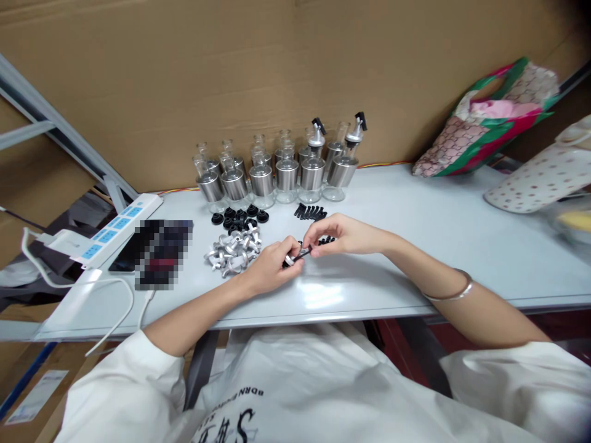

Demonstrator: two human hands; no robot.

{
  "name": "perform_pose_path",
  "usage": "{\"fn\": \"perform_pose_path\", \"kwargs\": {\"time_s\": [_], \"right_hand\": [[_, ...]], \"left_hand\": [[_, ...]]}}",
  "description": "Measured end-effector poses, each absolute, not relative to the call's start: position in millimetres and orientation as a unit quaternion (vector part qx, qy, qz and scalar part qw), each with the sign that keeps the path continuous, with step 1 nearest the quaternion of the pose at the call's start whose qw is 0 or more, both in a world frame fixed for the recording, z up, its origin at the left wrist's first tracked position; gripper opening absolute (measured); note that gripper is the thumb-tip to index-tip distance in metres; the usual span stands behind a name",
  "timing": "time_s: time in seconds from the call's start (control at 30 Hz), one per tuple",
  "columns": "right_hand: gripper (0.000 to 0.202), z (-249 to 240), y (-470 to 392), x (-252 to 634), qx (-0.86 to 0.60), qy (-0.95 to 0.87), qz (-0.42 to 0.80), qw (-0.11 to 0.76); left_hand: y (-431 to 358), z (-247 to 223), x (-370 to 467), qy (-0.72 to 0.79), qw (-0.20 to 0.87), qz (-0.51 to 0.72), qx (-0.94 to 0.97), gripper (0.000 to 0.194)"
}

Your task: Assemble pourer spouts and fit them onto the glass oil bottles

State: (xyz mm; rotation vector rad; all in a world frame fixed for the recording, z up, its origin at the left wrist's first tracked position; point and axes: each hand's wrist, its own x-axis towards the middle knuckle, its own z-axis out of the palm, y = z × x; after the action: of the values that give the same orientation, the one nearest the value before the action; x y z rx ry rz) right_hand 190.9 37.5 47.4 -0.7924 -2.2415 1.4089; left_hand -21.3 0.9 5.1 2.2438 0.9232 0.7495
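Just above the table, my left hand [270,266] is closed around a silver pourer spout [289,260] with a dark part, mostly covered by the fingers. My right hand [344,234] pinches a thin black piece [303,253] that meets the spout. Whether the two are joined, I cannot tell. Left of my hands lie a heap of silver spouts [233,251] and several round black stoppers [240,216]. Beyond my right hand is a row of small black levers [310,212], with more small black parts [327,240] partly hidden beneath it.
Glass bottles with steel sleeves [287,175] stand in rows at the back; two carry spouts with black tops [355,132]. A power strip [115,227] and a phone [132,249] with a cable lie left. A patterned bag [466,141] and a dotted cylindrical container [538,178] are right.
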Motion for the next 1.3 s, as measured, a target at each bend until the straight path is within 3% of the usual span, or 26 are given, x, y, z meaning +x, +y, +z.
{"fn": "perform_pose_path", "kwargs": {"time_s": [0.23, 0.63, 1.3], "right_hand": [[0.030, 44.4, 35.4, 186.3, -0.297, -0.796, 0.474, 0.231], [0.033, 41.3, 35.0, 184.8, -0.310, -0.754, 0.533, 0.225], [0.042, 41.4, 36.9, 187.0, -0.317, -0.775, 0.512, 0.193]], "left_hand": [[2.7, 5.7, -21.7, 0.358, 0.283, 0.285, 0.843, 0.015], [3.4, 3.3, -22.7, 0.347, 0.255, 0.282, 0.858, 0.026], [4.5, 1.1, -23.2, 0.342, 0.206, 0.286, 0.871, 0.030]]}}
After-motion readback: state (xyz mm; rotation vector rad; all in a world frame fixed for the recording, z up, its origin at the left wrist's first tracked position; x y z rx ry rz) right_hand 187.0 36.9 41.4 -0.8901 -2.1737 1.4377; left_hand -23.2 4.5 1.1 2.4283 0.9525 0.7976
